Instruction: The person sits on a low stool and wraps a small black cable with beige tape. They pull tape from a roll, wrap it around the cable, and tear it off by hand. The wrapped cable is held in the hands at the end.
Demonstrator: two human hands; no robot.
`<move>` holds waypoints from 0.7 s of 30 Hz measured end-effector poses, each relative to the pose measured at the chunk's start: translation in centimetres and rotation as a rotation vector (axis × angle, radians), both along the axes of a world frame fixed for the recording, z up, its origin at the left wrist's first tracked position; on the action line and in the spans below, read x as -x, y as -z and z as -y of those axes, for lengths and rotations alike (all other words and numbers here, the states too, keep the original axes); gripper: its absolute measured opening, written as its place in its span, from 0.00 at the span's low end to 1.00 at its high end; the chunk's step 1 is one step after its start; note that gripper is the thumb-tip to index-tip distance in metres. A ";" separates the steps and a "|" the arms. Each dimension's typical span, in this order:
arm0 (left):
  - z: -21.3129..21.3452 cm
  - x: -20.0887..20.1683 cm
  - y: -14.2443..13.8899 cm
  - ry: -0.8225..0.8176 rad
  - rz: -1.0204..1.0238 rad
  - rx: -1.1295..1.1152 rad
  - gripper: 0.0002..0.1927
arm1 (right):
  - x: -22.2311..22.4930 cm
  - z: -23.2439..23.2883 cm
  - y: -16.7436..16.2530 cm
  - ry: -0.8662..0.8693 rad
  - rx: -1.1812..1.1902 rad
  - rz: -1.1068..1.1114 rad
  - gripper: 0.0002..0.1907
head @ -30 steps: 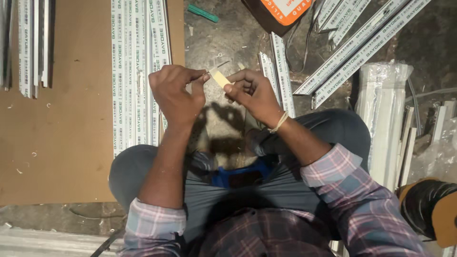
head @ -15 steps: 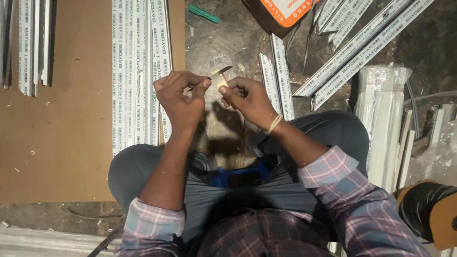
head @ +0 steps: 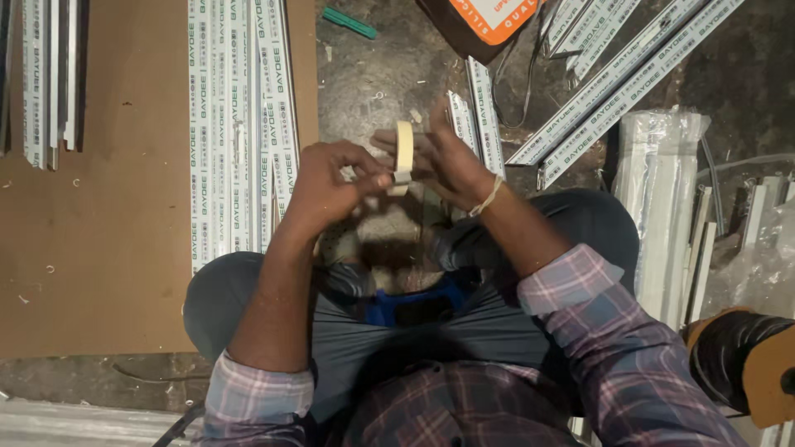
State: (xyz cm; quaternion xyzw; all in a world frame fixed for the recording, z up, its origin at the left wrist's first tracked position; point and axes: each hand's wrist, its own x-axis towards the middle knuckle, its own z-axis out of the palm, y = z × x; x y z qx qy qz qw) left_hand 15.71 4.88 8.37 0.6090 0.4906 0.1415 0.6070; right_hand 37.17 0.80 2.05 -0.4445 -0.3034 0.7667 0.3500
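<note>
The left hand (head: 327,184) closes its grip on the lower edge of a roll of cream masking tape (head: 403,155), thumb and fingertips pinched at the roll's bottom; the right hand (head: 443,161) is also closed on the roll, fingers wrapped behind it and holding it upright on edge, so that the roll shows as a narrow ring seen side-on; the tape sits between the two hands, above the person's knees and over the grey concrete floor (head: 389,74).

A thin pale band (head: 490,195) circles the right wrist; both forearms come out of rolled plaid sleeves.

To the left lies a brown board (head: 108,248) on the floor; on its right part rests a bundle of long white strips with green printed lettering (head: 236,124), laid side by side and running away from the person; the count in the bundle cannot be told exactly; a second, smaller group of white strips (head: 50,74) lies at the board's far left edge.

Two short white strips (head: 476,116) lie just beyond the right hand; two longer ones (head: 621,79) slant toward the upper right.

At the top edge sits a dark package with an orange label (head: 489,21); one small green stick (head: 348,22) lies near it; at the right is a clear plastic-wrapped bundle of white profiles (head: 662,199).
</note>
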 end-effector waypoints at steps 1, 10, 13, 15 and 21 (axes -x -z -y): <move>0.0 0.0 0.1 0.061 -0.020 -0.069 0.07 | -0.3 -0.3 -0.1 0.004 -0.001 -0.006 0.66; 0.4 -0.8 2.6 0.343 -0.230 -0.284 0.05 | -1.9 -1.3 -0.1 0.056 -0.111 -0.001 0.69; 0.5 -1.1 3.7 0.358 -0.301 -0.371 0.06 | -2.1 -1.1 -0.9 0.108 -0.095 -0.041 0.68; 0.2 -1.2 4.2 0.330 -0.373 -0.390 0.05 | -2.3 -0.5 -1.6 0.116 -0.122 -0.033 0.67; -1.8 0.1 4.3 0.000 -0.355 -0.421 0.05 | -3.1 0.5 -2.8 0.020 -0.278 -0.342 0.63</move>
